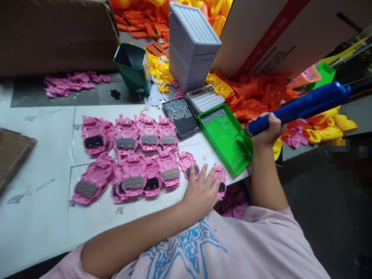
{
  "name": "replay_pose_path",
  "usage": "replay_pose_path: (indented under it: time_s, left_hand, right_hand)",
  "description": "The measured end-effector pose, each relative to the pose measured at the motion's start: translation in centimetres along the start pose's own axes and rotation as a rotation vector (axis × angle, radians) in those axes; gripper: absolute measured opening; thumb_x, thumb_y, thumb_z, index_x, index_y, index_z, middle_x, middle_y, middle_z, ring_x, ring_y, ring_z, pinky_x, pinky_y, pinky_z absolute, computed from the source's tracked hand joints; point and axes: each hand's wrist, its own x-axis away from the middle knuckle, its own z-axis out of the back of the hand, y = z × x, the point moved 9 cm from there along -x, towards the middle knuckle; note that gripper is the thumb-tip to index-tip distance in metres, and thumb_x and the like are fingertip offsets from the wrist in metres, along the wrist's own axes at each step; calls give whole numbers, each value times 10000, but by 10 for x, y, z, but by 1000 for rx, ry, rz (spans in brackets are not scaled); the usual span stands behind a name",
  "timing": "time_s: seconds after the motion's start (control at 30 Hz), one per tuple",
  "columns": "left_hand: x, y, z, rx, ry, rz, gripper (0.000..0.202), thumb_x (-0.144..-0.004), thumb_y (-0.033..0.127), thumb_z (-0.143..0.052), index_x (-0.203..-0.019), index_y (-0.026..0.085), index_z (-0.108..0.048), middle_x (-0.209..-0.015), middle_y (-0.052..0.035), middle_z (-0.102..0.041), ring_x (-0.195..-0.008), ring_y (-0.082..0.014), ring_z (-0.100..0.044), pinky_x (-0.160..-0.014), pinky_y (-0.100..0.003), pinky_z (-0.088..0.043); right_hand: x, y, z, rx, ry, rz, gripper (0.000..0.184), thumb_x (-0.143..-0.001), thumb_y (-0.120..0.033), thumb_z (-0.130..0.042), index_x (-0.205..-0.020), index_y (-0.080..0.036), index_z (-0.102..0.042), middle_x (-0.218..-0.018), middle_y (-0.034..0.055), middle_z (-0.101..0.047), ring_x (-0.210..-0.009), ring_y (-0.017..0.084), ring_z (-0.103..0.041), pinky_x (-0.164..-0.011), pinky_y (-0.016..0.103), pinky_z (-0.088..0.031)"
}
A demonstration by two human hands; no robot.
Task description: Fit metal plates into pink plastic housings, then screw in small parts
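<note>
My right hand (270,130) is wrapped round a blue power screwdriver (302,110), its tip pointing down-left over a green tray (207,137) of small screws. Fingers spread, my left hand (202,190) lies at the table's front edge, over or between two pink plastic casings: one casing (186,159) by its fingertips and another casing (220,174) at its right. Whether it presses on either one cannot be made out. To the left are several stacked pink casings (133,164), many with a grey or black plate screwed on.
Behind the green tray sit a black perforated tray (186,126) with screws and a white tray (203,101). A tall stack of white trays (192,50), a dark green bin (130,71) and cardboard boxes (58,38) stand farther back. Orange parts (255,93) are heaped at right.
</note>
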Motion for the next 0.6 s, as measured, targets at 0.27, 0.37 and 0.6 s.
replay_pose_path:
  time_s: [0.27,0.37,0.6]
  left_hand:
    - [-1,8,-7,-17,-30,-118,504,-864,488,-519,-1223,136,-547,-1398,-142,-470,-1281,-375,-402,-1024,-679,-251]
    - [2,13,-7,6,-37,-166,486,-849,490,-544,-1184,139,-565,-1393,-144,-471,-1289,-372,-389,-1023,-679,-242]
    - [8,27,-13,96,-70,-335,560,-699,590,-670,-1073,175,-626,-1378,-150,-479,-1287,-375,-381,-1045,-675,-184]
  right_hand:
    - [-2,5,-5,2,-40,24,220,-654,-323,-504,-847,-225,-468,-553,-74,-504,-440,127,-528,-452,289,-489]
    - [-2,5,-6,26,-50,14,241,-644,-352,-528,-844,-229,-469,-559,-75,-510,-444,125,-530,-464,295,-500]
    - [-2,5,-10,9,-90,11,318,-649,-342,-508,-944,-223,-503,-547,-69,-526,-437,134,-527,-446,301,-498]
